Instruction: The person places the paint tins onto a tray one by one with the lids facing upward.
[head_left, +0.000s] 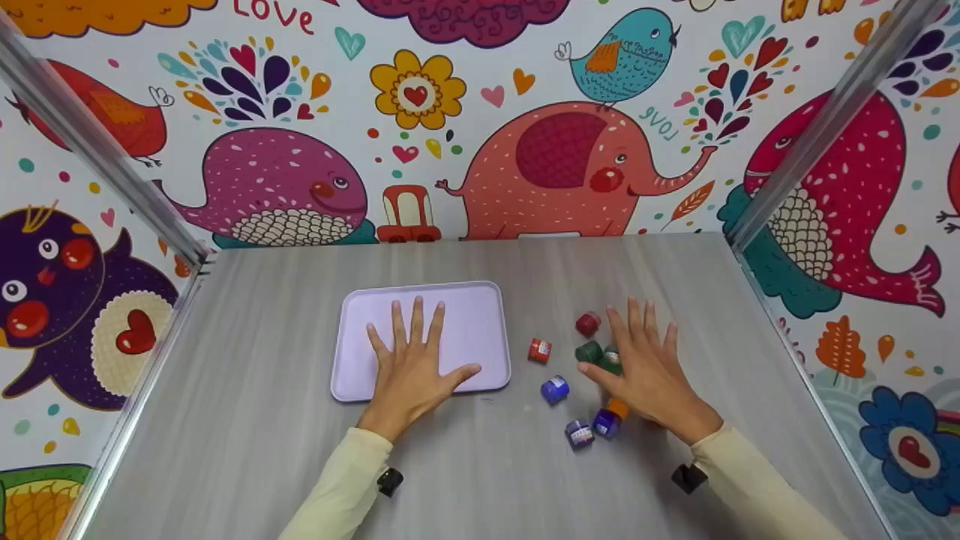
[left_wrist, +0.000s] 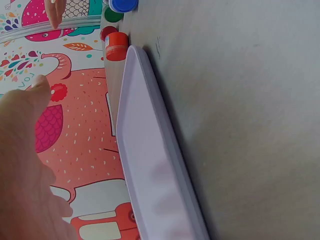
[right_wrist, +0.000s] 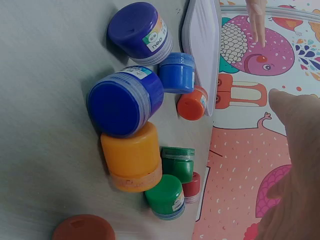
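My left hand [head_left: 411, 375], fingers spread, hovers above a pale lilac tray [head_left: 480, 330]. Out over the jars on the right is my right hand [head_left: 651, 379], also spread and holding nothing. Small paint jars lie about it: a red jar [head_left: 588, 323], an orange-red jar [head_left: 539, 350], a dark green jar [head_left: 588, 352] and a green jar [head_left: 612, 361] partly behind the fingers. Nearer are a blue jar [head_left: 555, 390], a purple jar [head_left: 579, 433], a dark blue jar [head_left: 606, 424] and an orange jar [head_left: 618, 407]. The right wrist view also shows a brown jar [right_wrist: 84, 229], cut off by the frame.
The grey tabletop [head_left: 255, 360] has a patterned wall [head_left: 420, 150] behind it and similar panels at both sides. Metal posts [head_left: 832, 127] stand at the back corners. The dark blue and orange jars sit close together, as do the two green ones.
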